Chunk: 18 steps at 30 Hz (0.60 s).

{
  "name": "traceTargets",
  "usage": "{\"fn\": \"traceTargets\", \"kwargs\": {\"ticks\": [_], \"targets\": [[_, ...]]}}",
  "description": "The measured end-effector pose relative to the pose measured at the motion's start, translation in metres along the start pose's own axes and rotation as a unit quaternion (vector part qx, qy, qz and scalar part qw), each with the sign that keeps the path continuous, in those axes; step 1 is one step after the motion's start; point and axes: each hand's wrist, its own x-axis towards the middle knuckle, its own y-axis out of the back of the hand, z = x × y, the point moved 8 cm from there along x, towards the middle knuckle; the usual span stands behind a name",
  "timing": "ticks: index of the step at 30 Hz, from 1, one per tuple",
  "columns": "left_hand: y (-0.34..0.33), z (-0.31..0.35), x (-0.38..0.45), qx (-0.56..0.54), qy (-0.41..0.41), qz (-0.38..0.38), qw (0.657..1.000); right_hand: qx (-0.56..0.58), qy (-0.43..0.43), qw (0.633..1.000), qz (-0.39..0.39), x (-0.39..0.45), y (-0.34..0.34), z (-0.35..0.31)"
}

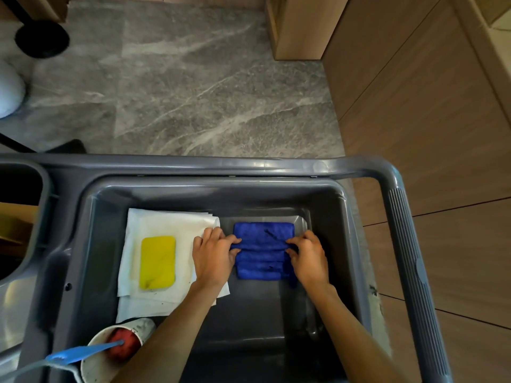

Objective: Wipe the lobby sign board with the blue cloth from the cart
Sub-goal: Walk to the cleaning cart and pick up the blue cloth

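Fingers (233, 241) of left hand (213, 258) and right hand (308, 258) pinch opposite edges of the folded blue cloth (262, 250), which lies in the cart tray (249, 194) beside white rags (166, 222). Pickup barely begun; sign board not in view, wiping all ahead.

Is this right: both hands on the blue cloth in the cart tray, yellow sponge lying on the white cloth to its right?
Not quite. In the head view both hands, left hand and right hand, grip the blue cloth in the cart tray, but the yellow sponge lies on the white cloth to its left.
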Motion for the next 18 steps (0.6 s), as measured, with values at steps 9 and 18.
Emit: {"fn": "traceTargets", "kwargs": {"ticks": [9,18], "targets": [[0.027,0.010,-0.010,-0.035,0.034,0.046,0.998,-0.019,0.024,0.999,0.010,-0.010,0.023,-0.015],[0.076,0.030,-0.024,-0.019,0.031,0.077,0.996,0.004,0.047,0.997,0.060,-0.023,0.081,-0.047]]}}
